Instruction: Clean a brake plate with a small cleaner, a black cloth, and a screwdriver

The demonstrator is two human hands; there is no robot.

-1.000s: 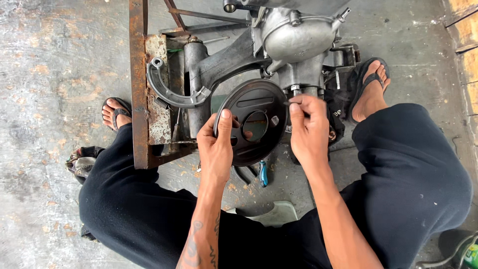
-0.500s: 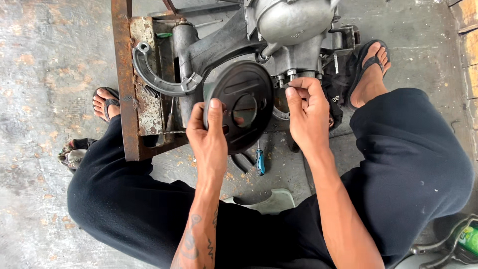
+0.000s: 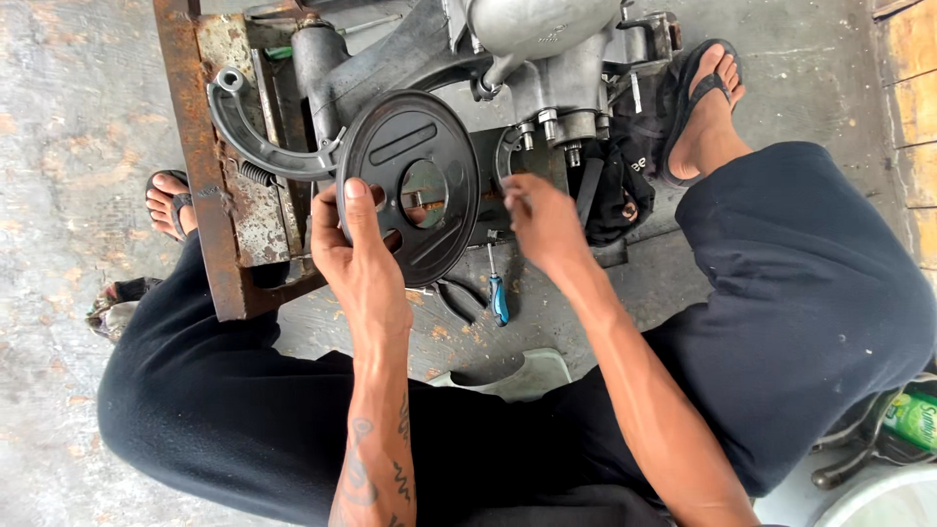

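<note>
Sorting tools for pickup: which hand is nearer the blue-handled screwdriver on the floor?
Right. The right hand hovers just above the screwdriver; the left hand holds the round black cover further off.

Single head cam, looks steeply down from close at lap, engine (image 3: 527, 88) & concrete floor (image 3: 68, 117); no 2nd view.

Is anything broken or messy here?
The metal frame beside the engine is rusty and flaking. A screwdriver lies loose on the floor. The black round cover in the left hand looks whole.
</note>
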